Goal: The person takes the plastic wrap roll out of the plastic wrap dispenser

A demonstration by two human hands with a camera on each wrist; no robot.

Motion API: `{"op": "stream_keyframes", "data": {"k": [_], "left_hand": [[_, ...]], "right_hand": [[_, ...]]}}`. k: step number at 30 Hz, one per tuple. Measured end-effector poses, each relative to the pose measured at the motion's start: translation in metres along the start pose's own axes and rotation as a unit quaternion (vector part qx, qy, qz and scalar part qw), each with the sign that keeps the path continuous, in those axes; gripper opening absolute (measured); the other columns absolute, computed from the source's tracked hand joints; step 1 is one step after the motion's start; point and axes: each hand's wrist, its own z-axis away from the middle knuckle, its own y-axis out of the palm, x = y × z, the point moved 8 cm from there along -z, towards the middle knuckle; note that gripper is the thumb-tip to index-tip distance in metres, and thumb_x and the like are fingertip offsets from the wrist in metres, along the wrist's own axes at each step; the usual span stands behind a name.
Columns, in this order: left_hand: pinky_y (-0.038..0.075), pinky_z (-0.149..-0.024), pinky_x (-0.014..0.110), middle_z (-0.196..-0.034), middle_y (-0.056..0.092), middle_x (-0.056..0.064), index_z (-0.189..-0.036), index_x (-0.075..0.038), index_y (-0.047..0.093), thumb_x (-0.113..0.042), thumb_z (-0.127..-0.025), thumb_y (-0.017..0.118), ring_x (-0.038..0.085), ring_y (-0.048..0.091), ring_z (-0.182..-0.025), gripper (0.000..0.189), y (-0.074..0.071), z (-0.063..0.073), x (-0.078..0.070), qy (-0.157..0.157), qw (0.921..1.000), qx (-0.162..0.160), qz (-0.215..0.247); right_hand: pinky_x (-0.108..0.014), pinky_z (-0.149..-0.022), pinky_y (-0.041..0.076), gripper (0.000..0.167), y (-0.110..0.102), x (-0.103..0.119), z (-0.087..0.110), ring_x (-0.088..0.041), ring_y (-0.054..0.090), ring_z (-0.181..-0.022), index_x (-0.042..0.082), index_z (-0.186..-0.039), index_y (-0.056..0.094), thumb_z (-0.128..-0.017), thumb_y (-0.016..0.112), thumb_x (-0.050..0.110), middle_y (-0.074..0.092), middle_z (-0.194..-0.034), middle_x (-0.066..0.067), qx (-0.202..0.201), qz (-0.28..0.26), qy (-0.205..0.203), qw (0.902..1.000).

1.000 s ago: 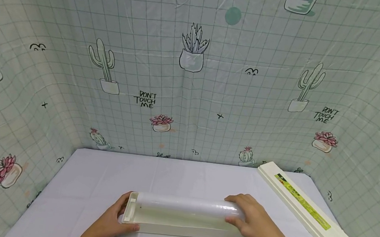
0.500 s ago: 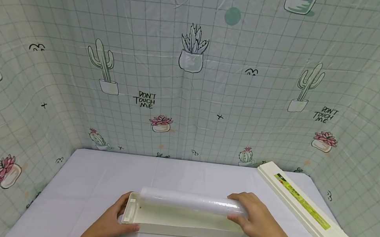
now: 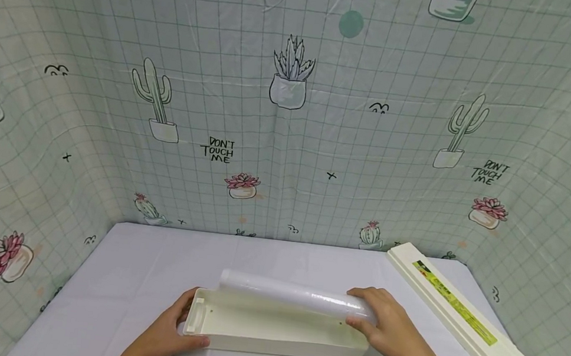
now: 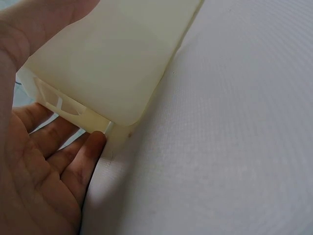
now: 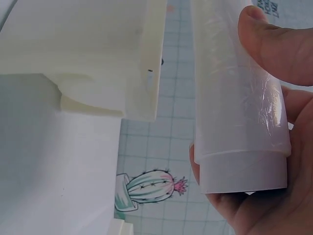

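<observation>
Roll (image 3: 284, 292) lies at the box's (image 3: 281, 344) 12 o'clock side, a gap between them in the right wrist view. Right hand (image 3: 390, 330) clamps its 3 o'clock end between thumb and fingers; free end points toward 10. Right forearm enters from 5 o'clock. Left hand (image 3: 165, 329) grips the box's 9 o'clock end, thumb on near wall.
</observation>
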Motion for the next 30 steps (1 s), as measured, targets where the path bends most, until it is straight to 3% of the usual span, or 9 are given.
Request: {"op": "stream_keyframes", "data": {"k": [7, 17, 30], "left_hand": [[0.048, -0.101, 0.033, -0.154, 0.050, 0.012, -0.159, -0.011, 0.033, -0.029, -0.077, 0.091, 0.030, 0.055, -0.135, 0.103, 0.000, 0.000, 0.000, 0.001, 1.0000, -0.001, -0.003], [0.048, -0.101, 0.039, -0.153, 0.050, 0.014, -0.159, -0.009, 0.032, -0.029, -0.077, 0.091, 0.032, 0.055, -0.135, 0.103, 0.001, 0.000, -0.001, 0.002, 1.0000, 0.000, -0.003], [0.048, -0.101, 0.037, -0.155, 0.049, 0.015, -0.159, -0.009, 0.032, -0.029, -0.077, 0.091, 0.034, 0.055, -0.135, 0.103, 0.001, 0.000, -0.001, 0.002, 1.0000, 0.001, -0.003]], "right_hand": [[-0.036, -0.079, 0.053, 0.040, -0.002, -0.008, 0.000, -0.009, 0.060, -0.100, 0.016, -0.121, 0.069, -0.085, 0.084, 0.026, 0.071, -0.112, 0.009, -0.009, 0.010, 0.010, 0.9999], [-0.037, -0.077, 0.052, 0.040, -0.004, -0.016, 0.002, -0.011, 0.060, -0.099, 0.016, -0.122, 0.069, -0.087, 0.082, 0.030, 0.070, -0.112, 0.006, -0.010, 0.016, 0.028, 0.9994], [-0.042, -0.080, 0.052, 0.042, -0.009, -0.032, 0.006, -0.017, 0.062, -0.101, 0.013, -0.123, 0.070, -0.084, 0.085, 0.024, 0.072, -0.115, -0.001, -0.025, 0.017, 0.055, 0.9980]]}}
